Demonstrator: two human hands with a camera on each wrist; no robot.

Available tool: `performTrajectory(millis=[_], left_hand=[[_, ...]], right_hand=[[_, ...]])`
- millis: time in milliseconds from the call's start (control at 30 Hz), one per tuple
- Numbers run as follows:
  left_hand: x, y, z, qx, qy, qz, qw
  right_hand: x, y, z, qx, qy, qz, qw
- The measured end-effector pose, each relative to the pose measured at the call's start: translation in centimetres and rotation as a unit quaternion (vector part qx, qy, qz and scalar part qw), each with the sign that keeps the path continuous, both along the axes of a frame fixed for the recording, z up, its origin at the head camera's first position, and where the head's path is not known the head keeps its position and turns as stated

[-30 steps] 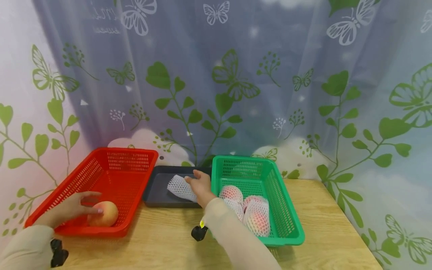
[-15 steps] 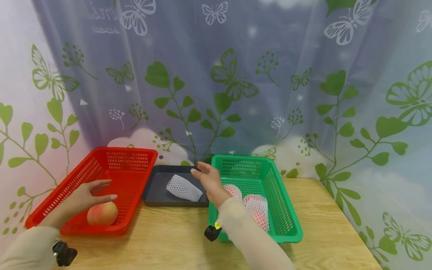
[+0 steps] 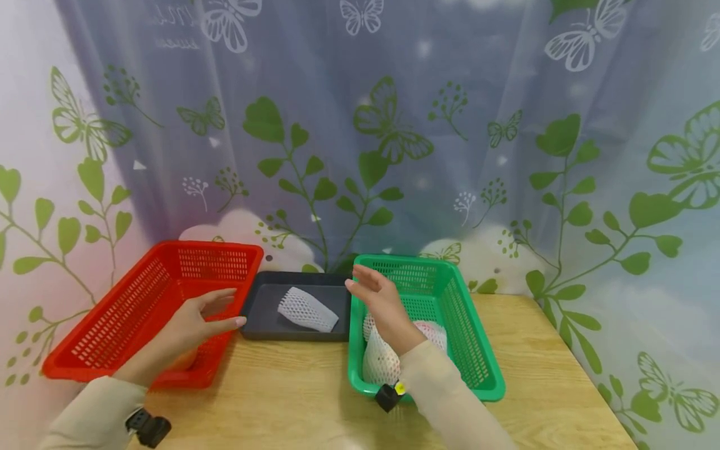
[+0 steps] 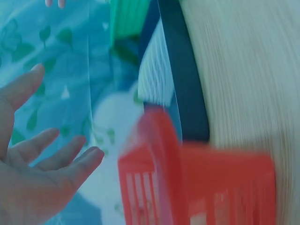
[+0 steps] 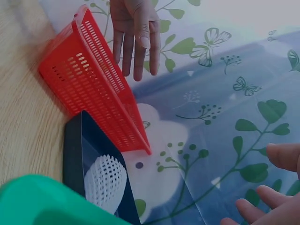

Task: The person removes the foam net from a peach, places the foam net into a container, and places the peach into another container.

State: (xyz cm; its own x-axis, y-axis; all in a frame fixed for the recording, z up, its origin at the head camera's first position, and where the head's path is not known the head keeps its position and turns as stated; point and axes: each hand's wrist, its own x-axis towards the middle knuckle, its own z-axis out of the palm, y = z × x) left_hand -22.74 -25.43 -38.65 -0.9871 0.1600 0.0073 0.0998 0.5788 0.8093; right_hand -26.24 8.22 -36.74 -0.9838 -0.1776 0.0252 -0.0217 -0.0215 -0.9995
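My left hand (image 3: 194, 328) is raised over the right side of the red basket (image 3: 216, 262), fingers extended and holding nothing. Below it, mostly hidden by the hand and wrist, a bare peach (image 3: 184, 360) lies in that basket. Between the two baskets, a white foam net sleeve (image 3: 306, 310) rests flat in a dark grey tray (image 3: 261, 309). My right hand (image 3: 388, 312) hovers over the left rim of the green basket (image 3: 485, 359), its fingers loosely extended and holding nothing. Under it, foam-netted peaches (image 3: 380, 362) sit in the green basket, partly covered by the hand and sleeve.
All the containers stand on a wooden table (image 3: 292, 400). A curtain (image 3: 315, 125) printed with leaves and butterflies hangs right behind them. The tray sits close between both baskets, whose walls rise higher than its rim.
My left hand has let go of the peach, leaving it in the red basket, and has risen and moved right. My right hand has moved right, from the foam net sleeve to over the green basket.
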Motion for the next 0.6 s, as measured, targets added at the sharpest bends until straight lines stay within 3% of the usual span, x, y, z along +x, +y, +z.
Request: performTrajectory(millis=[333, 600], left_hand=[[0.4, 5.5, -1.4, 0.074, 0.006, -0.011, 0.9972], [0.5, 9.8, -4.2, 0.153, 0.017, -0.002, 0.988]], right_hand=[[1.1, 3.6, -1.1, 0.011, 0.013, -0.013, 0.9998], [2.1, 6.9, -2.4, 0.041, 0.03, -0.034, 0.9981]])
